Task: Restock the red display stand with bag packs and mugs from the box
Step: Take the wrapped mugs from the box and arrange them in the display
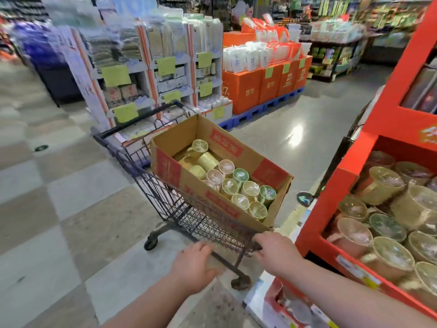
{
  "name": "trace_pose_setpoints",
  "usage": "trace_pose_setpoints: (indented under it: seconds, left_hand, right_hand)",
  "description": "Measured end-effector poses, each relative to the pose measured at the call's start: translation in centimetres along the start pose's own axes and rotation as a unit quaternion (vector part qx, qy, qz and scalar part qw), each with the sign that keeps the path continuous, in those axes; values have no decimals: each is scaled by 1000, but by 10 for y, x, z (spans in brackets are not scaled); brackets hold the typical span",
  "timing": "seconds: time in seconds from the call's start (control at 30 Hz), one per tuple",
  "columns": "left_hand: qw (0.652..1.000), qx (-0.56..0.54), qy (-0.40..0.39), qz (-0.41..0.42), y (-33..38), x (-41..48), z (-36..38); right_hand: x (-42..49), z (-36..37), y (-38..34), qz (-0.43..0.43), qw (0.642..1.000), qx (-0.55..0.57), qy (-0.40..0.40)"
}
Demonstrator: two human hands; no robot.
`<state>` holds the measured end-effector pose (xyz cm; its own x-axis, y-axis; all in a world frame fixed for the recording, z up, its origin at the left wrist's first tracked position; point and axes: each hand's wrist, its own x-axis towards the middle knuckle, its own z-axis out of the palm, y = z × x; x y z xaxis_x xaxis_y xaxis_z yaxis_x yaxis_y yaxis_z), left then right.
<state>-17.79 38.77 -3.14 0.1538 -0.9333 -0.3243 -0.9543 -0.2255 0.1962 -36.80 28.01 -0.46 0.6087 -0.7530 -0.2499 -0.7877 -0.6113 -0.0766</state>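
Observation:
A cardboard box lies across a dark wire shopping cart in the middle of the aisle. Inside it stand several wrapped mugs in yellow, green and pink. The red display stand rises at the right, its lower shelf full of wrapped mugs. My right hand grips the cart's near rim at its right corner. My left hand hovers blurred just below the same rim, fingers loosely curled, holding nothing that I can see.
White shelving with green price tags stands behind the cart. Orange boxes on blue pallets sit further back. Flat packaged goods lie at the stand's foot. Open tiled floor spreads to the left.

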Motion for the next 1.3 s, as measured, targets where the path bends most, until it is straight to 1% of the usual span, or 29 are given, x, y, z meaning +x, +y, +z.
trace_pose_setpoints:
  seconds: [0.13, 0.27, 0.4, 0.57, 0.73, 0.9, 1.0, 1.13, 1.3]
  left_hand:
    - [1000, -2, 6, -12, -14, 3, 2]
    - [1000, -6, 0, -20, -24, 12, -1]
    - [999, -16, 6, -43, -43, 24, -15]
    - [997, -31, 9, -71, -67, 64, -43]
    - [998, -8, 23, -65, -69, 124, -75]
    - [998, 15, 36, -45, -58, 183, -96]
    - [998, 30, 44, -33, -53, 208, -103]
    - [998, 44, 47, -22, -52, 235, -107]
    - [998, 50, 28, -7, -65, 274, -113]
  right_hand:
    - [13, 0, -12, -4, 1000, -11, -11]
    - [39, -2, -11, 4, 1000, 4, -24]
    - [75, -9, -15, -9, 1000, 14, -18]
    - [139, -24, -18, -27, 999, 30, -18]
    - [188, -32, 7, 12, 996, 86, -23]
    - [225, -31, 43, 59, 988, 133, -53]
    - [241, -27, 58, 77, 985, 140, -69]
    - [256, -17, 64, 95, 979, 154, -93]
    - [277, -6, 61, 107, 970, 189, -112]
